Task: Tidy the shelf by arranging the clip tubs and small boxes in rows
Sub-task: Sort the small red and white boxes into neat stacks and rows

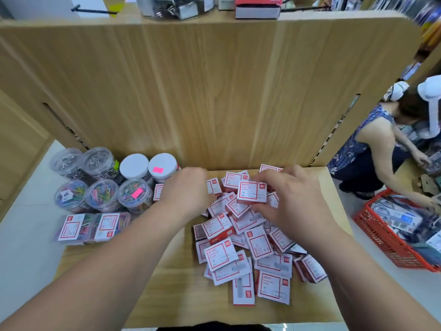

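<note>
Well short of halfway, by the look of it. Done: 7 clip tubs (pixel 102 194) standing in 2 rows at the back left corner of the shelf (pixel 167 295), with 2 flat clip boxes (pixel 93 226) just in front, by the left edge. Left to do: the heap of small boxes (pixel 259 242) (red and white, tilted, overlapping) across the right half. Right hand (pixel 291 204): pinching a raised box (pixel 251 192) between thumb and fingers, above the heap's back part. Left hand (pixel 188 189): knuckles up, fingertips hidden at the heap's left side; cannot tell whether gripping anything.
</note>
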The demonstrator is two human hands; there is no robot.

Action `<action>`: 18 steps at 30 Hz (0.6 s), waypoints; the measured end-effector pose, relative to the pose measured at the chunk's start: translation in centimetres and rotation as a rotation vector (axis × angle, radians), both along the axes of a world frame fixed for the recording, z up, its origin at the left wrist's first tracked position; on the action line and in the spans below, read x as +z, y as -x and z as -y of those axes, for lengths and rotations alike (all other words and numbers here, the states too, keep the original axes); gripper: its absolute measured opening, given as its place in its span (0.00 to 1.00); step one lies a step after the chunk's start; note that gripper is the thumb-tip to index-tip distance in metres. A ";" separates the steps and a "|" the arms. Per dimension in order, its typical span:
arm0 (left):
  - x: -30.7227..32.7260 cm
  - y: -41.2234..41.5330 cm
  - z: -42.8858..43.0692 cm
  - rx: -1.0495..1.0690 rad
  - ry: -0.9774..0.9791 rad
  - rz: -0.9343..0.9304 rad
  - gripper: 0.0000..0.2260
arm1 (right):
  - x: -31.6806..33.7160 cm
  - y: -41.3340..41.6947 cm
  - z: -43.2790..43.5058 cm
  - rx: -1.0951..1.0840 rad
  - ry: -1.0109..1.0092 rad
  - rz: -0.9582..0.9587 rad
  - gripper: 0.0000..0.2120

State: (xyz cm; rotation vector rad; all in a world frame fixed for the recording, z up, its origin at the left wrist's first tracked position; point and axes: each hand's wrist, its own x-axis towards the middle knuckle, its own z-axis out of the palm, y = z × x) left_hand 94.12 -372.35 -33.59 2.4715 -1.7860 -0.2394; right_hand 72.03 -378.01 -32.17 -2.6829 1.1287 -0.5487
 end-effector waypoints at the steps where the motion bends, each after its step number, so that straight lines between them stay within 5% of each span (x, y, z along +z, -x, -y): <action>1: 0.0 0.0 0.2 -0.004 -0.012 0.003 0.13 | 0.0 0.1 -0.1 0.010 0.005 -0.010 0.24; 12: 2.6 -0.7 -8.6 -0.015 0.194 -0.081 0.15 | -0.3 -1.8 -1.9 0.183 0.089 0.074 0.22; 18: 1.3 -5.3 -16.8 0.010 0.164 0.109 0.16 | -0.4 -5.7 -4.9 0.288 0.023 0.131 0.21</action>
